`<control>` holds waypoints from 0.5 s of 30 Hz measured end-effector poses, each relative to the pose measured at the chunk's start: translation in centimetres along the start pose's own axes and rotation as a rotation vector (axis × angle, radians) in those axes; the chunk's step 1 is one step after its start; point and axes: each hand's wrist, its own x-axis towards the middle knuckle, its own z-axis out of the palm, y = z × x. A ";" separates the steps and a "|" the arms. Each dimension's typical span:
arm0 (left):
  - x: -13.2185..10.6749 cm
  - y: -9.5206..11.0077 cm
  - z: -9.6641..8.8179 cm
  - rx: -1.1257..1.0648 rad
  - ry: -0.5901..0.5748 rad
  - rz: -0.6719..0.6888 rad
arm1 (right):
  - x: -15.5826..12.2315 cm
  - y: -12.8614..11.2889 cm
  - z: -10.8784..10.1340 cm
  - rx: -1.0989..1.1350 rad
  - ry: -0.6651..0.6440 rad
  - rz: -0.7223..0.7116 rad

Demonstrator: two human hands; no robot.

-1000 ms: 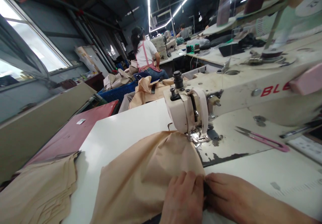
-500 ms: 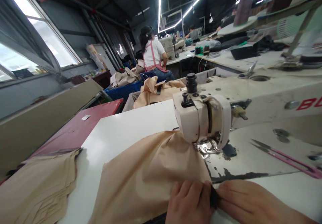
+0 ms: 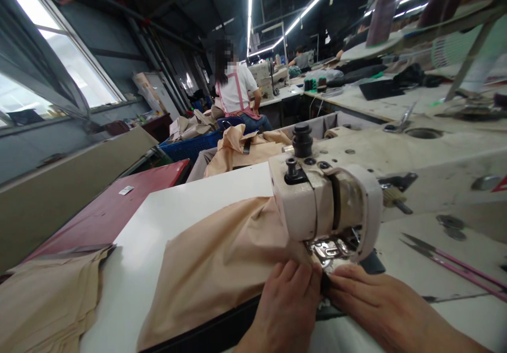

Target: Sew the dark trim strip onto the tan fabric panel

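Beige fabric (image 3: 222, 268) lies spread on the white table (image 3: 190, 205), its right end bunched against the sewing machine head (image 3: 325, 200) and running to the presser foot (image 3: 330, 248). The left hand (image 3: 287, 303) rests on the near right corner of this fabric, fingers close together and bent down onto the cloth edge. The right hand (image 3: 372, 305) lies at 3 o'clock from it on the machine bed, fingers drawn together and pointing toward 9 o'clock. The fingertips of both hands meet at a narrow dark strip (image 3: 325, 285) at the fabric edge, just at 6 o'clock from the presser foot. Whether either hand pinches the strip or merely presses on it cannot be told, since the fingertips hide the contact. Pink-handled thread snips (image 3: 455, 267) lie on the machine bed at 3 o'clock from the head, well apart from the hands. A stack of beige cut pieces (image 3: 47, 300) sits at 9 o'clock, off the left edge of the table, beside a red surface (image 3: 119, 210). At 12 o'clock, beyond the table, more beige cloth (image 3: 241, 149) is heaped next to a blue crate (image 3: 190, 147) (also holding folded pieces). A co-worker (image 3: 237, 94) in a white top with pink straps sits farther back at another station, facing away.
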 end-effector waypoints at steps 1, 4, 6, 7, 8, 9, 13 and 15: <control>0.3 -0.4 0.0 0.002 -0.018 0.003 | 0.0 0.0 0.2 -0.020 0.025 0.000; 1.0 -1.7 0.2 -0.009 0.014 0.002 | 0.7 -0.2 -0.1 -0.067 0.072 -0.006; 1.3 -2.5 0.2 -0.046 0.099 0.022 | 1.3 -0.4 -0.9 -0.054 0.029 -0.004; 1.3 -2.8 0.1 -0.080 0.130 0.046 | 1.6 -0.4 -1.3 -0.037 -0.002 -0.001; 1.4 -3.1 -0.1 -0.121 0.146 0.071 | 1.8 -0.5 -1.7 -0.017 -0.033 0.008; 1.3 -3.2 -0.3 -0.165 0.150 0.085 | 1.9 -0.5 -2.0 -0.004 -0.064 0.023; 1.1 -2.6 -0.9 -0.303 0.154 0.029 | 1.2 -0.1 -2.1 0.036 -0.144 0.103; 1.0 -2.2 -0.6 -0.340 0.163 -0.018 | 0.8 0.0 -1.8 0.065 -0.162 0.114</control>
